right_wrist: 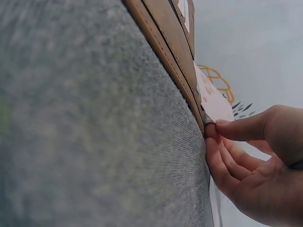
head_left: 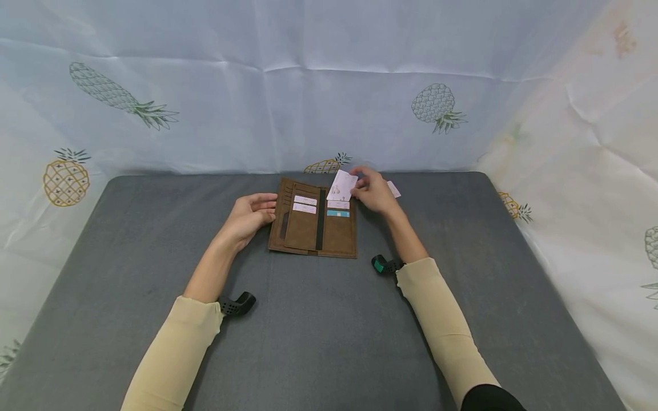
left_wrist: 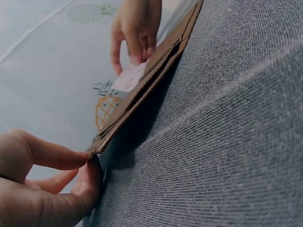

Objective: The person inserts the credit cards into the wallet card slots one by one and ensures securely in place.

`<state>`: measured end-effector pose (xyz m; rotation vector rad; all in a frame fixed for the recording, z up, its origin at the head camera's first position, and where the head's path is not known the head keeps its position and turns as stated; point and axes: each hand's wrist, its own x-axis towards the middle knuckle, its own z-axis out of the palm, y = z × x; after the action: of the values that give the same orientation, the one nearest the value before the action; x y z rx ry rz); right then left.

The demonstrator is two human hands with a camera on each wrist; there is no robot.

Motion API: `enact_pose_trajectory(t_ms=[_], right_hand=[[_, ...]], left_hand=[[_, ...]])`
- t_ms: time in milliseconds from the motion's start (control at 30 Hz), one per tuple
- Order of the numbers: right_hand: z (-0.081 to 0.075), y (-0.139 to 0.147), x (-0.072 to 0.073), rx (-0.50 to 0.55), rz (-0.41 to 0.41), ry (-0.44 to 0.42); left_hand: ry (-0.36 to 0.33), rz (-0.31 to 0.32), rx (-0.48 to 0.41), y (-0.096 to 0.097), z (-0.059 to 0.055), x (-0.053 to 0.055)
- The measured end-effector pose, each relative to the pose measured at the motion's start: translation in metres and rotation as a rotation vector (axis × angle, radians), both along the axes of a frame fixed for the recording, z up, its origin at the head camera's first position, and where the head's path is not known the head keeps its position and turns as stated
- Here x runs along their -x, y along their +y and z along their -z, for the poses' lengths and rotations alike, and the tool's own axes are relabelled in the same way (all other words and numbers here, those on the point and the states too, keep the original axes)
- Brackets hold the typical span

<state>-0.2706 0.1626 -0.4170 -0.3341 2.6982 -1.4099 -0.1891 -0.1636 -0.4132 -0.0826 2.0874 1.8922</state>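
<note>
A brown bifold wallet (head_left: 303, 231) lies spread on the grey table, with pale cards (head_left: 304, 208) in its inner flap's slots. My left hand (head_left: 249, 218) is at its left side; in the left wrist view, thumb and fingers pinch the wallet's edge (left_wrist: 102, 142). A pale pink card (head_left: 341, 185) stands out above the right-hand slots, over another pale card and a blue card (head_left: 337, 213). My right hand (head_left: 375, 191) pinches the pink card at its right side. In the right wrist view, the thumb and a finger meet at the card's edge, close against the wallet (right_wrist: 182, 75).
Another pale pink card (head_left: 394, 189) shows partly behind the right hand, on the table (head_left: 308, 331) near its back edge. A white cloth with pineapple prints (head_left: 288, 114) hangs behind the table. Black wrist devices (head_left: 239, 304) are worn on both forearms.
</note>
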Motion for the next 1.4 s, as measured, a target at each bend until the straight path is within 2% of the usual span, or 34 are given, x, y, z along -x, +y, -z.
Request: enact_pose_trajectory(t_ms=[167,300,433,633,1000,1400], right_hand=[[-0.0014,-0.0001,0.0004,-0.019,0.011,0.006],[-0.0013,-0.0008,-0.0001,-0.072,0.019,0.020],[-0.0012,-0.0023,-0.0005,-0.135,-0.021,0.026],[-0.0014,-0.0018,-0.0010,-0.165,-0.090,0.008],[-0.0026,0.0012,-0.0005,-0.131,-0.191,-0.005],[-0.0034,0.0021,-0.0018,-0.126,-0.250,-0.036]], left_hand=[[0.003,0.001,-0.001,-0.0002,0.0000,0.0002],[0.002,0.004,0.002,0.0000,-0.0002,0.0000],[0.000,0.002,0.005,0.0000,-0.0004,-0.0003],[0.000,0.007,0.004,-0.0004,-0.0002,-0.0005],[-0.005,0.003,0.001,0.0001,-0.0005,-0.0001],[0.005,0.008,0.005,0.0001,-0.0006,-0.0009]])
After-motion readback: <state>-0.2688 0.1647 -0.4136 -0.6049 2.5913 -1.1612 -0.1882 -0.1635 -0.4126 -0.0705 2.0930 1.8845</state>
